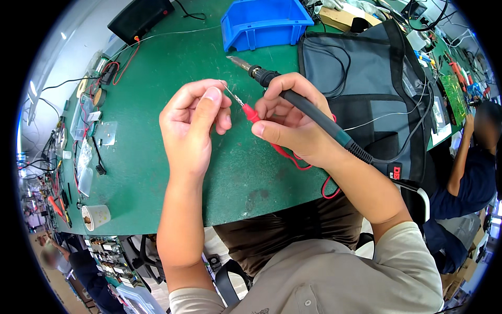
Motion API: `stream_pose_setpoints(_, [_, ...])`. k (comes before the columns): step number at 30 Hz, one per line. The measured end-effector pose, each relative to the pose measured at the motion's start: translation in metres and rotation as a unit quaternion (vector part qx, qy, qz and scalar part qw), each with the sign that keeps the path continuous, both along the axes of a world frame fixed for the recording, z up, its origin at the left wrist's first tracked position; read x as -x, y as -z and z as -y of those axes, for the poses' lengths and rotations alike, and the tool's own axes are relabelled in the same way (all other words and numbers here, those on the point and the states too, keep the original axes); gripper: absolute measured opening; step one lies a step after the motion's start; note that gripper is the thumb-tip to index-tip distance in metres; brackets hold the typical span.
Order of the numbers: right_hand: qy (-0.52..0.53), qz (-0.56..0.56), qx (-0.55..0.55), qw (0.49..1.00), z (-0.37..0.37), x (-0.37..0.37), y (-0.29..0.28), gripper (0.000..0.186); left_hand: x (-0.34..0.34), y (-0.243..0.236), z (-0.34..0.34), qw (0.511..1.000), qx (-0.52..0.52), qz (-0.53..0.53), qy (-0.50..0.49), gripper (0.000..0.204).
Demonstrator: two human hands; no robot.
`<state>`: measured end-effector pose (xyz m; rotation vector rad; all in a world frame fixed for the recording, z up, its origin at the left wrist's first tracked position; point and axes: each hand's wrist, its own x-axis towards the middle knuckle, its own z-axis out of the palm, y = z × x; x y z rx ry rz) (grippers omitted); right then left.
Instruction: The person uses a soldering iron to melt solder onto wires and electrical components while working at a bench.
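Note:
My right hand (pixel 293 118) wraps round a soldering iron (pixel 319 114) with a black handle, its metal tip aimed to the far left. Between the thumb and fingers of that same hand sits the red sleeve of a test lead (pixel 251 112). A thin metal end sticks out of the sleeve towards my left hand (pixel 196 110). There the thumb and forefinger are pinched at the end's far tip; exactly what lies between them is too small to make out. The lead's red cable loops down below my right hand.
Beyond my hands are a blue open bin (pixel 266 26) and a black box (pixel 140 20). A grey-black tool bag (pixel 361 99) lies right. At left stand a paper cup (pixel 96 217), a small black brush (pixel 100 168) and cables. Another person (pixel 465 172) sits at far right.

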<state>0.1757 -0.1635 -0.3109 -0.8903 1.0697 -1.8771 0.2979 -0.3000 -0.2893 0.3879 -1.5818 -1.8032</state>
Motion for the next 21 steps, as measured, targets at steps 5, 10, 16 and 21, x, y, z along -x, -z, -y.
stream_pose_setpoints(5, [-0.005,-0.003,0.0,1.0,0.0001,-0.0031,-0.0005,0.04,-0.003,-0.0022,-0.0014,1.0,0.003,-0.006,0.026,0.016])
stream_pose_setpoints(10, [-0.004,-0.008,-0.002,1.0,0.0002,-0.0043,-0.0002,0.04,-0.001,0.0013,-0.0022,0.999,0.015,-0.013,0.03,0.016])
stream_pose_setpoints(16, [-0.005,0.002,-0.011,1.0,-0.0002,-0.003,-0.0015,0.04,0.0008,0.0022,-0.0028,0.999,0.003,-0.026,0.026,0.011])
stream_pose_setpoints(21, [-0.005,0.002,-0.003,1.0,0.0006,-0.0035,-0.0001,0.041,0.0005,0.0027,-0.0025,0.999,0.004,-0.022,0.032,0.011])
